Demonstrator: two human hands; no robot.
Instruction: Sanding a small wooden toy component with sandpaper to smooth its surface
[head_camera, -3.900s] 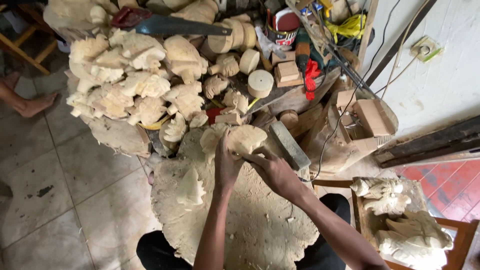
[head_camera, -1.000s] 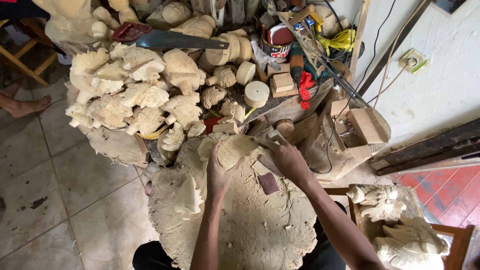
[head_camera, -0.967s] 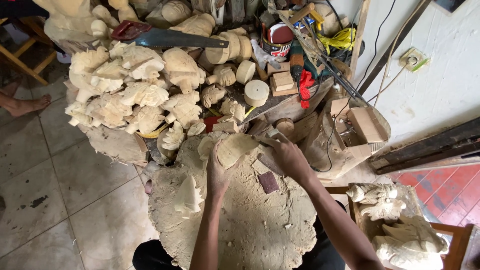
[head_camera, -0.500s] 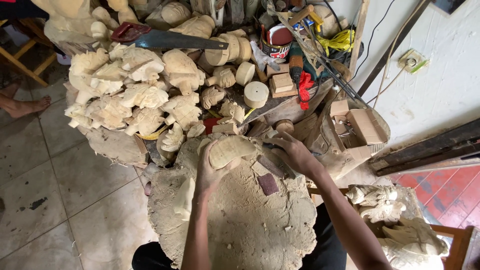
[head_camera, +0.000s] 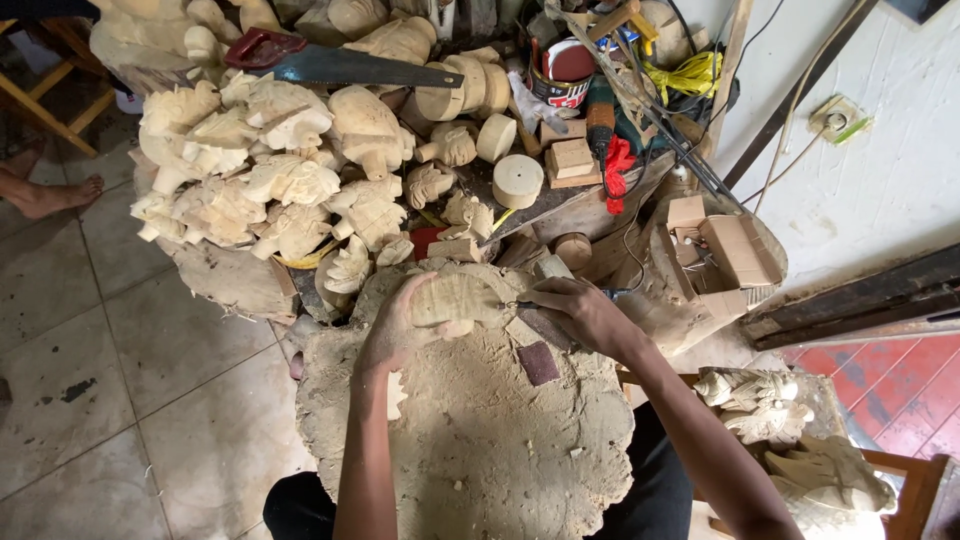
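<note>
The left hand covers the near end of the pale wooden carving. Whatever the right hand grips stays hidden inside its fingers. A bare foot is cut off at the left edge.

Soft, even daylight fills my view, brightest on the white wall to my right. Shadows under the pale carvings left of that wall stay faint. No glare; edges bend slightly; all is sharp.
</note>
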